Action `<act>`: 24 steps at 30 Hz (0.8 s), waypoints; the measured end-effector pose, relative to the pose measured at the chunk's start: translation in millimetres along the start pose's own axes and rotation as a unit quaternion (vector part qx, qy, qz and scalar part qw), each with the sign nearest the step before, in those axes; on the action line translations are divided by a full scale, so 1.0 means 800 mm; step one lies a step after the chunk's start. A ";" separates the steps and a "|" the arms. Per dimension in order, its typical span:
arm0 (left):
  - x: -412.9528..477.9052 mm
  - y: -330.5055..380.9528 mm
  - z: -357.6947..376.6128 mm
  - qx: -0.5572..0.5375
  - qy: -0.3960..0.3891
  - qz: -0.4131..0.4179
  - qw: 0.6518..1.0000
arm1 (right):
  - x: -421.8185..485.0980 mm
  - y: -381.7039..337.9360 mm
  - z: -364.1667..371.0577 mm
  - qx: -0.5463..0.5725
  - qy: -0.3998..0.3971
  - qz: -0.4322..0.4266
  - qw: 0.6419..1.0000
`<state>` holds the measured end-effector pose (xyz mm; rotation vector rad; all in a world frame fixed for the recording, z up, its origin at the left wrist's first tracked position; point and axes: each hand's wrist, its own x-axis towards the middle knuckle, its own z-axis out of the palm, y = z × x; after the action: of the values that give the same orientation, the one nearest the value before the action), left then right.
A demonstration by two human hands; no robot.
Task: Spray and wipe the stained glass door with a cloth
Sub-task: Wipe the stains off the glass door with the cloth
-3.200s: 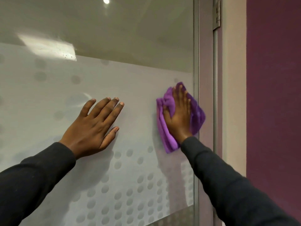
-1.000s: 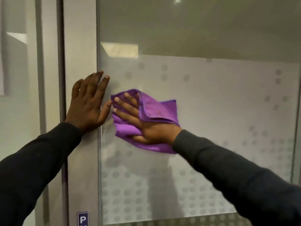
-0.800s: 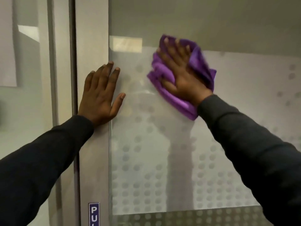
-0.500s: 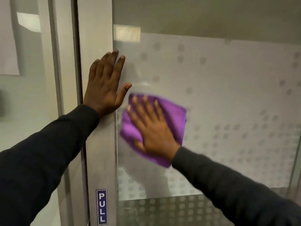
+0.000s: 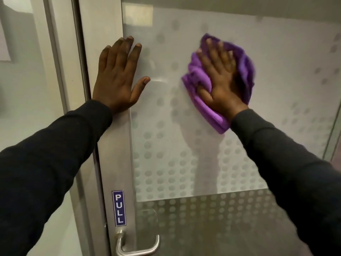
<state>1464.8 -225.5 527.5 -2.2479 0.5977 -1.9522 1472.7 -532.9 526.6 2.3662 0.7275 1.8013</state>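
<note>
Cloth point(image 5: 197, 74): bunched, long axis near upright, on door point(image 5: 184, 163).
Right grip point(image 5: 221, 84): straight fingers pressing cloth.
Left grip point(image 5: 118, 78): released, flat on door's left edge.

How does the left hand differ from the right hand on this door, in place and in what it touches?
The left hand lies bare across the metal frame and the edge of the frosted glass; the right hand presses a purple cloth onto that glass. The left hand looks sharp; the right hand and cloth are a little blurred. Both are flat with straight fingers and wear dark sleeves.
</note>
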 end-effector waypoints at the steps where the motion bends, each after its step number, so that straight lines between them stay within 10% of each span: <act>1: -0.003 0.002 0.001 0.000 0.000 0.003 1.000 | -0.001 -0.015 0.004 -0.001 0.042 0.079 0.996; 4: -0.015 0.009 0.004 0.003 -0.006 0.011 1.000 | -0.042 -0.088 0.033 0.001 0.050 0.165 0.985; 14: -0.093 0.057 0.026 0.025 -0.039 0.030 0.998 | -0.228 -0.128 0.081 0.040 -0.153 -0.262 0.952; 19: -0.094 0.057 0.027 0.036 -0.048 0.016 0.998 | -0.196 0.017 0.037 0.019 -0.080 0.030 0.996; 24: -0.094 0.059 0.029 0.052 -0.050 0.014 0.997 | -0.188 0.067 0.029 0.030 0.058 0.363 0.930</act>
<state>1468.9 -246.2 438.2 -2.2458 0.4991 -1.8012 1481.7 -637.6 404.4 2.8188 -0.1436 2.1870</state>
